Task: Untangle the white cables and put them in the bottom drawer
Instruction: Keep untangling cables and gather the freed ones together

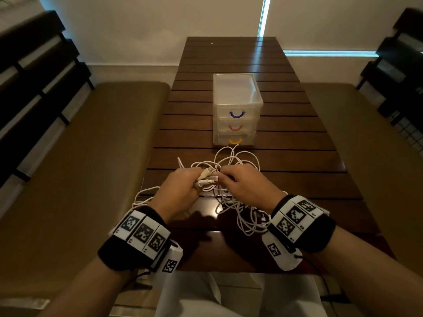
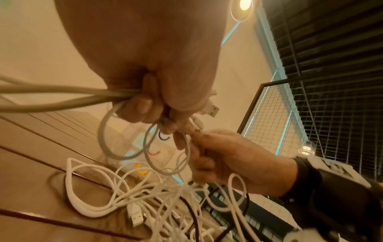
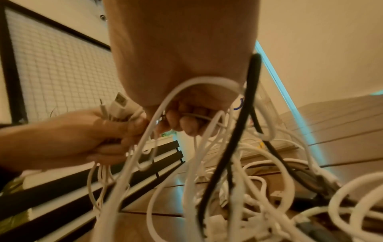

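Observation:
A tangle of white cables [image 1: 231, 161] lies on the dark slatted table [image 1: 286, 156] in front of a clear three-drawer box [image 1: 237, 110]. Its bottom drawer [image 1: 233, 139], with a yellow handle, is closed. My left hand [image 1: 180, 186] grips several cable ends with USB plugs [image 1: 207, 179] sticking out; its fingers [image 2: 143, 106] are curled round the cords. My right hand [image 1: 242, 181] pinches a white cable [image 3: 192, 115] close to the left hand, with loops [image 3: 165, 117] draped over it. More cable hangs under both wrists [image 1: 247, 216]. A black cord [image 3: 234, 131] runs through the tangle.
Padded benches [image 1: 80, 168] flank the table on both sides. Black shelving with wire mesh [image 1: 400, 88] stands at the right, and dark slatted furniture [image 1: 34, 76] at the left. The far half of the table [image 1: 233, 58] lies behind the drawer box.

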`<state>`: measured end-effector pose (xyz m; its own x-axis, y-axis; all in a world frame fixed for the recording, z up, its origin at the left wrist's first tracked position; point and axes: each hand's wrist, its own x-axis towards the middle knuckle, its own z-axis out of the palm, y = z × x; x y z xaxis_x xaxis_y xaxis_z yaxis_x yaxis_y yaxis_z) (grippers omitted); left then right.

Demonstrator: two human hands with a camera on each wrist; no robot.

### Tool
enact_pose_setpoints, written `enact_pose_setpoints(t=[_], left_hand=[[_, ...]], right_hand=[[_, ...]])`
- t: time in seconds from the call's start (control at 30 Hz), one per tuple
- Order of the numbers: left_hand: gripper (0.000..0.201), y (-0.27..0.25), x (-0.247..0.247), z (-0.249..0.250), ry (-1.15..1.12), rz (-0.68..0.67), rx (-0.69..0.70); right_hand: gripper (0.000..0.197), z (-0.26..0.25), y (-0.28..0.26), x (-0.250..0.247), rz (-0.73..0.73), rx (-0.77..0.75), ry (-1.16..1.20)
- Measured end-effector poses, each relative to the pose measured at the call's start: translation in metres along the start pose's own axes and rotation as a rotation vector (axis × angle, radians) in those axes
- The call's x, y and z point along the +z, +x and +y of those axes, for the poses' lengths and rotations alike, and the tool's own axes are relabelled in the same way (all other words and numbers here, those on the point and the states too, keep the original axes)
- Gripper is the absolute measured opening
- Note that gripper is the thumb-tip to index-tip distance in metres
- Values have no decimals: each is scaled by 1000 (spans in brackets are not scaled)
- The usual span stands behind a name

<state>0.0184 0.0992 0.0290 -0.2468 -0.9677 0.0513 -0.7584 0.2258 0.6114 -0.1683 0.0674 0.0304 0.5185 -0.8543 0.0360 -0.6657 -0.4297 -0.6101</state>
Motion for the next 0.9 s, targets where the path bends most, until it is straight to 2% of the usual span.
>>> enact_pose_setpoints(t=[0.07,0.17,0.27,0.43,0.57,0.67,0.73,0.8,0.9], left_hand=[[33,-1,-8,-3,-41,75,18],[21,-2,-23,-7,-161,313,24],[18,-5,-36,-7,-403,506,-16],[13,-6,-30,-7,-580,611,-144],[24,-6,-25,-5,-517,528,-105],[48,-9,-12,-1,-226,441,85],[43,-10,-1,0,-67,352,162],[22,-9,2,5,-4,282,119],[34,-9,-3,9,32,216,76]], right_hand=[[43,2,0,0,2,-13,2],[50,9,3,-5,44,-4,27],[52,16,5,-12,43,18,23],[48,9,11,-13,4,43,24],[47,1,13,-10,12,82,-6],[39,-9,11,-4,24,43,-16],[33,-15,10,0,25,-25,-10],[30,-15,9,1,25,-52,0],[32,-7,7,1,-6,-53,-11]])
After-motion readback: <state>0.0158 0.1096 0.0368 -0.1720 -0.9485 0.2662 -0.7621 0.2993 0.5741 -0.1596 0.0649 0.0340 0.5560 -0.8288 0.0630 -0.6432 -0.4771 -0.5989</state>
